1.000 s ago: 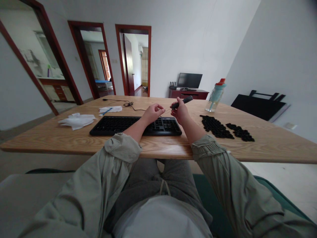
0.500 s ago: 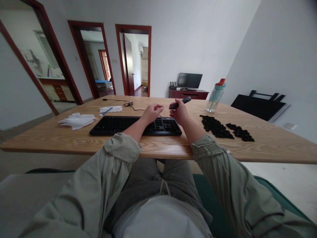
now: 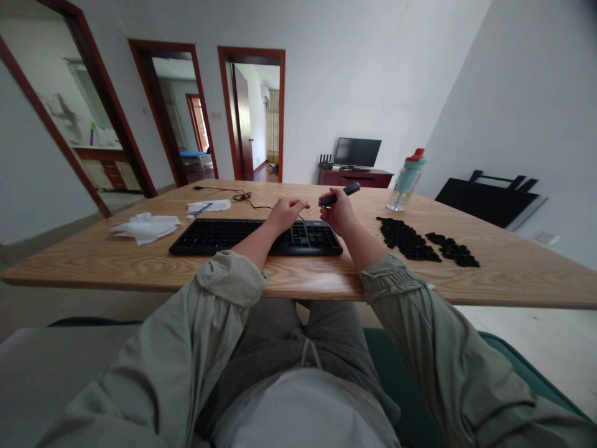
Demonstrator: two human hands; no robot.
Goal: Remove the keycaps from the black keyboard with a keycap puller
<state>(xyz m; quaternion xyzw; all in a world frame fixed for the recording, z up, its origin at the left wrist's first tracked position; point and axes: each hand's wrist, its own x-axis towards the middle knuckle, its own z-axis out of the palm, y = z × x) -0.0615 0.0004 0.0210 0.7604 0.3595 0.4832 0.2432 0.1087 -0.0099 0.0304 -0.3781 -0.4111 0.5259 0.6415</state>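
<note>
My right hand point(image 3: 339, 213) grips a slim black tool point(image 3: 339, 193) and holds it up above the right end of a black keyboard point(image 3: 219, 236). The tool's tip points left toward my left hand point(image 3: 285, 212). That hand hovers over the keyboard with its fingertips pinched together near the tool's tip; what it pinches is too small to make out. The keyboard lies flat on the wooden table point(image 3: 504, 274), and many of its key slots look bare. Two patches of loose black keycaps point(image 3: 408, 238) lie to the right of it.
White tissues point(image 3: 145, 225) and a white packet with a blue stick point(image 3: 208, 206) lie left of the keyboard. A black cable point(image 3: 236, 195) runs along the far edge. A teal bottle with a red cap point(image 3: 406, 180) stands at the far right. Doorways open beyond the table.
My right hand lowered slightly, bringing the tool's tip closer to my left hand's fingertips. The keyboard and keycaps have not moved.
</note>
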